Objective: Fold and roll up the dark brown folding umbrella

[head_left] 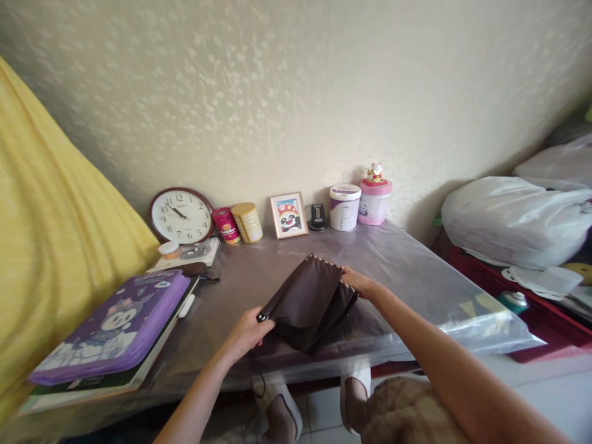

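Observation:
Between my two hands a dark brown folded cloth item with a striped edge (308, 296) is held over the near part of the table. Its panels hang in loose, overlapping folds, and its exact kind does not show. My left hand (250, 333) pinches its left corner, where a small black-and-white striped bit sticks out. My right hand (357, 282) grips the striped edge at the upper right, with the fingertips partly hidden behind the cloth. A thin dark cord loop hangs below my left hand.
A plastic-covered table (398, 265) stands against the wall. Along its back are a round clock (182, 216), canisters (247, 222), a picture frame (289, 216) and tubs (345, 209). At left lies a purple case (115, 327) on books. White bags (513, 219) sit at right.

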The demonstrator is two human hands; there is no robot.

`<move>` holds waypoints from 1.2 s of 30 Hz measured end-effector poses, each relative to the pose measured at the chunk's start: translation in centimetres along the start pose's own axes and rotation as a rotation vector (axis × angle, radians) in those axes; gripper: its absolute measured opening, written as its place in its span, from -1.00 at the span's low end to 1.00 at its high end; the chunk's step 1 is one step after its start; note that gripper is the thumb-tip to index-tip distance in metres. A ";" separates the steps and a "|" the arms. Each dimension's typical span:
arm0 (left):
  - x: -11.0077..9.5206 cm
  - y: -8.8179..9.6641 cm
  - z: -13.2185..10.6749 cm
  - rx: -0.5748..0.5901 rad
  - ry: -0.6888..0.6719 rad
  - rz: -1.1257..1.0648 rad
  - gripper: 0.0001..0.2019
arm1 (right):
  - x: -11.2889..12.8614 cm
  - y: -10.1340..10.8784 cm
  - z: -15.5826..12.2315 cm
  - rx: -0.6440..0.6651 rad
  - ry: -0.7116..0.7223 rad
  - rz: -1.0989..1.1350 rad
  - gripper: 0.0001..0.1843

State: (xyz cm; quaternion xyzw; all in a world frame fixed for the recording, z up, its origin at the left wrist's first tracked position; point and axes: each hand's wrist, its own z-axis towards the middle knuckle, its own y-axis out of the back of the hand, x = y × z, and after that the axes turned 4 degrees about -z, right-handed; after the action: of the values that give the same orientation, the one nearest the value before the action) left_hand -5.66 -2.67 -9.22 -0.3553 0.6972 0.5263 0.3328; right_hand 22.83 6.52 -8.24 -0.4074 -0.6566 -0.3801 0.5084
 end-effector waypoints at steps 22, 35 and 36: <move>-0.6 -1.5 -1.1 -0.100 0.102 -0.186 -0.83 | -0.7 0.6 -0.2 0.110 0.073 -0.201 -0.68; -1.2 -0.8 -1.6 -0.231 0.005 0.488 -0.85 | 2.6 2.7 0.7 0.044 0.418 -0.629 -0.46; -1.1 -0.8 -1.5 -0.232 0.003 0.509 -0.84 | 2.8 2.5 0.7 0.052 0.476 -0.686 -0.50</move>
State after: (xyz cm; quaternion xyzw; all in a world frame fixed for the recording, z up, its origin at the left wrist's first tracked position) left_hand -4.53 -4.17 -8.37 -0.2050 0.6997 0.6686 0.1461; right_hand 24.51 8.51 -5.42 -0.0529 -0.6277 -0.5942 0.5001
